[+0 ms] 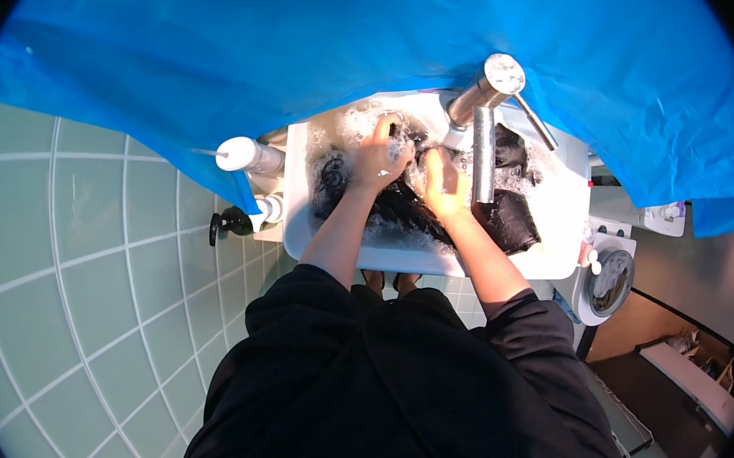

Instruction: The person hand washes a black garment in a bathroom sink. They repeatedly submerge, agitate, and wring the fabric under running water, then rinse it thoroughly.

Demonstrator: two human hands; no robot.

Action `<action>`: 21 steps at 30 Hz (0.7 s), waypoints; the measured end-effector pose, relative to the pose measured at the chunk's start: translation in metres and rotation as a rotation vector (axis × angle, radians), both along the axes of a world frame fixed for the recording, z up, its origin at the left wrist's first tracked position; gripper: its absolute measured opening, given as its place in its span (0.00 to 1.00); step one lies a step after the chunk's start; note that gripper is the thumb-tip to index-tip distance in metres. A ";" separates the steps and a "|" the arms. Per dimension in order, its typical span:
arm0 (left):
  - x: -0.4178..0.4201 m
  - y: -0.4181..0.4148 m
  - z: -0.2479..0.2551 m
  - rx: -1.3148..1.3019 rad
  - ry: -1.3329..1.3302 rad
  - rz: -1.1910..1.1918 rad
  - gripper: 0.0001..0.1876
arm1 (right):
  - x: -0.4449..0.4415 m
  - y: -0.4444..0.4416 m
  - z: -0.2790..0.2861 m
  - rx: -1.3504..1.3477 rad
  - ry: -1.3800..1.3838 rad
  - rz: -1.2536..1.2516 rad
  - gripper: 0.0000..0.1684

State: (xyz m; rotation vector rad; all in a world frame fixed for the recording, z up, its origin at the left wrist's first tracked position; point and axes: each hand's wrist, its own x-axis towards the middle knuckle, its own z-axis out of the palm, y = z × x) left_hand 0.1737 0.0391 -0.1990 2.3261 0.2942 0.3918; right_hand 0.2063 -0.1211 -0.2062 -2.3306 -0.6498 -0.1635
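A wet black cloth garment (402,208) lies in soapy water in a white sink (404,260), and part of it rests below and behind the faucet. My left hand (381,157) grips a bunched, foamy part of the garment near the back of the basin. Close by on the right, my right hand (446,180) is closed on another part of the same garment, beside the metal faucet (483,150). Foam and bubbles hide some of the fingertips and parts of the cloth.
A white pump bottle (248,155) and a dark pump bottle (235,222) stand at the sink's left, near a green tiled wall (91,218). Blue sheeting (333,31) hangs behind. To the right are small bottles (590,256) and a front-loading washing machine (607,281).
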 end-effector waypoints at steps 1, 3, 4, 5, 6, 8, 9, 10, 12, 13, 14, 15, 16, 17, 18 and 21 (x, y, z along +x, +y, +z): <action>-0.001 0.000 -0.001 0.055 0.000 0.032 0.26 | -0.004 0.007 0.025 0.073 0.364 -0.083 0.21; 0.001 -0.007 0.004 0.106 0.037 0.066 0.23 | -0.010 0.006 0.041 0.031 0.648 -0.184 0.22; 0.005 -0.011 0.007 0.108 0.077 0.078 0.22 | -0.008 0.003 0.030 -0.077 0.573 -0.191 0.23; -0.003 -0.008 0.013 0.124 0.121 0.154 0.20 | -0.006 0.009 0.018 -0.185 0.494 -0.131 0.24; 0.000 -0.010 0.013 0.084 0.154 0.165 0.20 | -0.005 0.009 0.015 -0.216 0.456 -0.137 0.22; -0.001 -0.016 0.007 0.052 0.071 0.247 0.23 | -0.006 0.007 0.010 -0.283 0.385 -0.155 0.19; -0.006 -0.016 0.010 0.045 0.031 0.302 0.24 | -0.008 0.009 0.009 -0.246 0.465 -0.198 0.17; -0.012 -0.018 0.016 -0.084 0.154 0.416 0.27 | -0.013 0.004 0.010 -0.280 0.289 -0.101 0.16; -0.023 -0.009 0.004 -0.209 0.091 0.522 0.25 | -0.016 -0.006 0.002 -0.169 0.008 0.047 0.21; -0.025 -0.004 0.000 -0.241 0.084 0.538 0.24 | -0.013 -0.013 -0.002 -0.043 -0.089 0.082 0.25; -0.031 -0.002 -0.005 -0.231 0.091 0.594 0.21 | -0.009 -0.026 -0.003 -0.009 0.094 0.063 0.25; -0.037 0.005 -0.012 -0.346 0.173 0.622 0.17 | -0.009 -0.032 0.008 0.022 0.281 0.058 0.26; -0.044 0.010 -0.021 -0.524 0.044 0.650 0.16 | -0.006 -0.033 0.016 -0.007 0.439 -0.039 0.30; -0.049 0.013 -0.029 -0.698 -0.092 0.670 0.14 | 0.002 -0.040 0.026 0.143 0.672 -0.019 0.28; -0.050 0.008 -0.018 -0.830 -0.021 0.692 0.13 | 0.000 -0.050 0.020 0.517 0.804 -0.129 0.26; -0.055 0.009 -0.013 -1.191 -0.106 0.682 0.12 | -0.014 -0.054 0.027 0.889 0.884 -0.099 0.22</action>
